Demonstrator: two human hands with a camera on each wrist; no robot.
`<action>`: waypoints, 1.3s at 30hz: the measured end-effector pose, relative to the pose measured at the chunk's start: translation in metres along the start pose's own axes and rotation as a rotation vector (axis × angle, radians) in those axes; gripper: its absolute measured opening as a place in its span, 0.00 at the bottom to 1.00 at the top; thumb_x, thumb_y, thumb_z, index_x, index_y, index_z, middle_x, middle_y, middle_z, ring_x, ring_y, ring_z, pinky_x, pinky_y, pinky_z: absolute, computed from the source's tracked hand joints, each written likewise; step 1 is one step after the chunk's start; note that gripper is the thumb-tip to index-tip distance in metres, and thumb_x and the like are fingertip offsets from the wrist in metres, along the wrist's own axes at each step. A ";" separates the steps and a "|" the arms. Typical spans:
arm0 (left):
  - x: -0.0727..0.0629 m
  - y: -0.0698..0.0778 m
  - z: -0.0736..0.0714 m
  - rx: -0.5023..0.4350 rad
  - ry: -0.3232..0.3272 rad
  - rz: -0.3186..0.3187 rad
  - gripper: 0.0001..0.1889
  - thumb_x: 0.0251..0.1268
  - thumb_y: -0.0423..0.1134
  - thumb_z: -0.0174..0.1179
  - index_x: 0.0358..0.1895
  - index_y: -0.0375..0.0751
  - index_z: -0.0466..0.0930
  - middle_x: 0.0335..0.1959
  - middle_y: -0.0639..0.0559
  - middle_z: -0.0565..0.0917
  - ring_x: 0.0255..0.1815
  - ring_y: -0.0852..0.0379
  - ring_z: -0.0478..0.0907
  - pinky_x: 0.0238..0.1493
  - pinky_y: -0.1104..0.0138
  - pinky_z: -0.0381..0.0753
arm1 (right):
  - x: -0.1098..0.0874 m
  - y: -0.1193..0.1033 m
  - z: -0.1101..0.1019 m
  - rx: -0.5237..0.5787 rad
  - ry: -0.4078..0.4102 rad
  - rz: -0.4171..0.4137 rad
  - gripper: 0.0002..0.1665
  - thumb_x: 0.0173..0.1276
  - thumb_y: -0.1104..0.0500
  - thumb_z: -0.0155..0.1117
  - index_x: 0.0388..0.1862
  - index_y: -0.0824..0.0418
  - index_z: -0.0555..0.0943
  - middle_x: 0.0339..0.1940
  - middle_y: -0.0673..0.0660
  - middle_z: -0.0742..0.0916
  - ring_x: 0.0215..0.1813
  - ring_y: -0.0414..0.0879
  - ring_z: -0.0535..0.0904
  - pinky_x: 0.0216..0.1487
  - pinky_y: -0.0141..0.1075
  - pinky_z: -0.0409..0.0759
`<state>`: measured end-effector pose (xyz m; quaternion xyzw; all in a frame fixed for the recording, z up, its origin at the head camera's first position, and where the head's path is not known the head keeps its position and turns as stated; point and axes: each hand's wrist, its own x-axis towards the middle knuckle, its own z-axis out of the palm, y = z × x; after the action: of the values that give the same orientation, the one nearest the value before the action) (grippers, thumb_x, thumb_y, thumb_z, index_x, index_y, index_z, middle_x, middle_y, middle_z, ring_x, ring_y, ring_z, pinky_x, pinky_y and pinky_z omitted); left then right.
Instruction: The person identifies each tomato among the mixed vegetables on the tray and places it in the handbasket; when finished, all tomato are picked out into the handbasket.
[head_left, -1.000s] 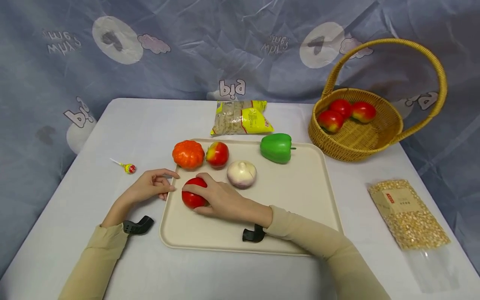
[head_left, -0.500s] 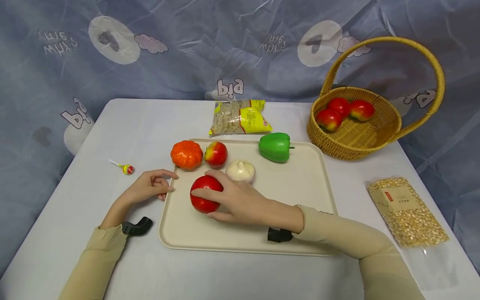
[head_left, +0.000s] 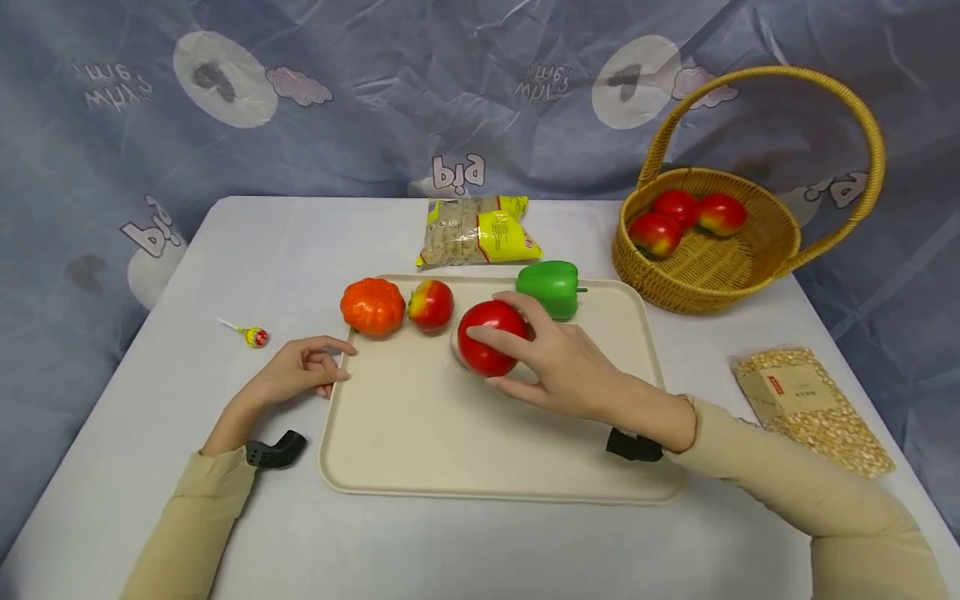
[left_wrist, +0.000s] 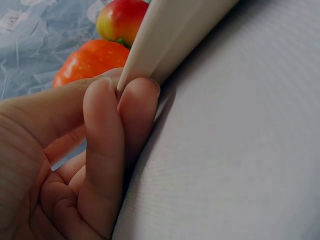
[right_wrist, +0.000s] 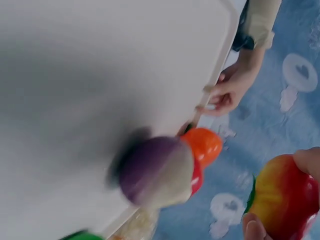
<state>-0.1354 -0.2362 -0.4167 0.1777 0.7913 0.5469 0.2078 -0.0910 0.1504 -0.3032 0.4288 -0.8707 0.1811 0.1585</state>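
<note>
My right hand (head_left: 566,362) holds a red-and-yellow toy peach (head_left: 487,337) above the beige tray (head_left: 480,450). In the right wrist view its green leaf shows and it hangs clear of the tray. The peach almost hides a white-and-purple bulb-shaped vegetable (right_wrist: 155,172) in the head view. My left hand (head_left: 303,371) pinches the tray's left rim; the left wrist view shows the rim between thumb and finger. An orange toy pumpkin (head_left: 372,307) and another peach (head_left: 431,306) sit at the tray's back left. A green bell pepper (head_left: 551,289) lies at its back, partly behind my right hand.
A wicker basket (head_left: 675,287) with a tall handle and 3 red fruits stands at the back right. A yellow snack bag (head_left: 480,232) lies behind the tray. A lollipop (head_left: 255,337) is at left, a bag of yellow kernels (head_left: 817,408) at right.
My right hand has lifted the peach from the tray's left part and carried it rightward and back, over the bulb-shaped vegetable. My left hand has stayed at the rim.
</note>
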 end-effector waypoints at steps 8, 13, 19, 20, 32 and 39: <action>-0.002 -0.002 -0.002 -0.002 -0.006 0.018 0.21 0.62 0.30 0.58 0.57 0.27 0.68 0.22 0.58 0.82 0.20 0.62 0.79 0.24 0.69 0.82 | -0.022 0.046 -0.027 -0.103 0.129 0.082 0.36 0.48 0.52 0.75 0.58 0.50 0.74 0.60 0.66 0.72 0.37 0.53 0.80 0.30 0.37 0.82; -0.003 -0.006 0.004 -0.025 0.003 0.013 0.21 0.62 0.31 0.58 0.58 0.27 0.69 0.23 0.59 0.82 0.20 0.63 0.79 0.24 0.69 0.82 | -0.037 0.081 -0.049 -0.150 0.171 0.195 0.37 0.47 0.57 0.77 0.59 0.54 0.73 0.60 0.69 0.72 0.29 0.49 0.79 0.30 0.40 0.83; -0.006 -0.006 0.004 -0.003 0.016 0.001 0.21 0.62 0.30 0.58 0.58 0.28 0.69 0.22 0.59 0.82 0.20 0.63 0.79 0.24 0.69 0.82 | -0.054 0.122 -0.069 -0.168 0.234 0.359 0.40 0.48 0.61 0.76 0.62 0.54 0.71 0.62 0.68 0.71 0.45 0.65 0.77 0.42 0.59 0.80; -0.006 -0.005 0.003 0.001 0.017 0.004 0.20 0.62 0.30 0.58 0.58 0.29 0.69 0.22 0.59 0.82 0.20 0.62 0.79 0.23 0.69 0.82 | -0.057 0.128 -0.071 -0.183 0.239 0.385 0.39 0.50 0.59 0.75 0.62 0.53 0.71 0.62 0.68 0.71 0.45 0.66 0.77 0.42 0.61 0.79; -0.003 -0.001 -0.003 -0.006 0.009 0.028 0.21 0.63 0.29 0.57 0.58 0.28 0.68 0.23 0.59 0.82 0.20 0.63 0.79 0.24 0.69 0.82 | -0.082 0.197 -0.089 -0.132 0.115 0.661 0.37 0.63 0.55 0.64 0.68 0.57 0.62 0.64 0.72 0.68 0.64 0.70 0.62 0.60 0.69 0.63; -0.002 -0.003 0.000 -0.008 0.000 0.018 0.21 0.62 0.30 0.58 0.59 0.29 0.69 0.23 0.59 0.82 0.20 0.62 0.80 0.24 0.69 0.82 | -0.092 0.227 -0.091 -0.115 -0.086 0.761 0.38 0.65 0.51 0.61 0.69 0.61 0.59 0.60 0.80 0.66 0.58 0.75 0.62 0.54 0.72 0.62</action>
<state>-0.1338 -0.2383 -0.4188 0.1837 0.7877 0.5518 0.2035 -0.2091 0.3839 -0.3030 0.0729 -0.9822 0.1597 0.0669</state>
